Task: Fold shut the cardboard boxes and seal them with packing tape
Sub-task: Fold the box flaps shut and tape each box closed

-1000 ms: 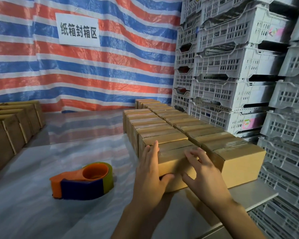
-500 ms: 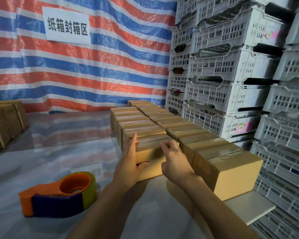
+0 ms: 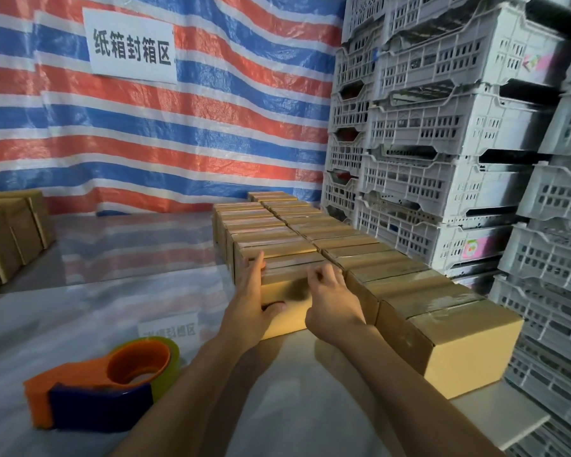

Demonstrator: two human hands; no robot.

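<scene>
Up and right of the tape dispenser (image 3: 103,387), on the counter (image 3: 80,324): two rows of taped cardboard boxes (image 3: 343,239). At the near end of the row closer to the tape dispenser, the front box (image 3: 287,291). Against its left side, left grip (image 3: 251,301) spread flat, thumb on the front face. On its top, right grip (image 3: 333,301), fingers bent; pinching or merely pressing, cannot tell.

Sealed brown cardboard boxes (image 3: 314,239) in two rows, orange tape dispenser (image 3: 103,387) lying nearby
</scene>
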